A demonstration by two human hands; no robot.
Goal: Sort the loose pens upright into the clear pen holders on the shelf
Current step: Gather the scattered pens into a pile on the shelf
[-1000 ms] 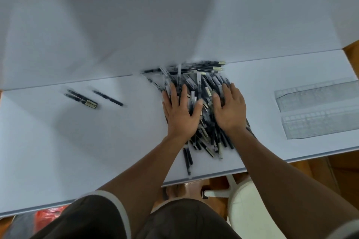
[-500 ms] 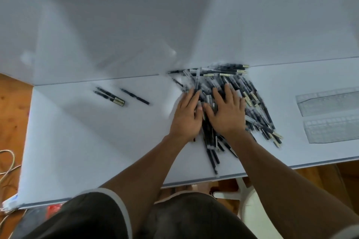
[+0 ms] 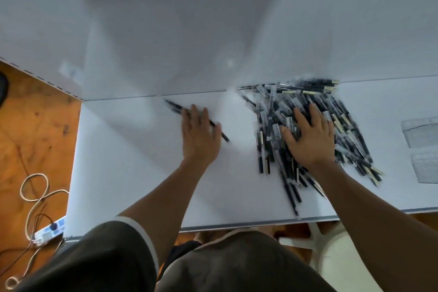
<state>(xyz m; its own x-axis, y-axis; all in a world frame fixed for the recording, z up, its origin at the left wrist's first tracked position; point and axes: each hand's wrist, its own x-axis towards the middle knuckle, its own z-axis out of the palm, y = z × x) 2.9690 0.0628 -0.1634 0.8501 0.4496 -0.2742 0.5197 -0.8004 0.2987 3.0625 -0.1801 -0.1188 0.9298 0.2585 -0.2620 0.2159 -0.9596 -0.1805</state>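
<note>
Pens in a dark heap (image 3: 272,125) cover the right half of the white shelf (image 3: 142,161), most of them running roughly away from us. A few at the back lie crosswise along the rear panel. Our right hand (image 3: 310,140) lies flat on top of this heap with its fingers splayed and straight, pressing down and gripping nothing.

Our left hand (image 3: 200,135) is out to the left, well apart from the heap. It is also flat and open, and its fingers rest across a stray pen (image 3: 173,105). That pen's long axis runs on a diagonal from far-left to near-right. One end shows beyond the fingertips and the other pokes out by the thumb. We cannot tell whether more pens lie hidden under the palm.

The stray pen is right under the left hand, so that hand should deal with it. Because of the pen's slant, we think a sweep to the right would roll or slide it towards the heap, where a pinch would have to close across its barrel.

The clear pen holders (image 3: 420,133) are at the far right edge, beyond the heap and nearer the right hand. They look to be lying flat, and we see no pens in them, so we judge the sorting itself has not yet begun.
</note>
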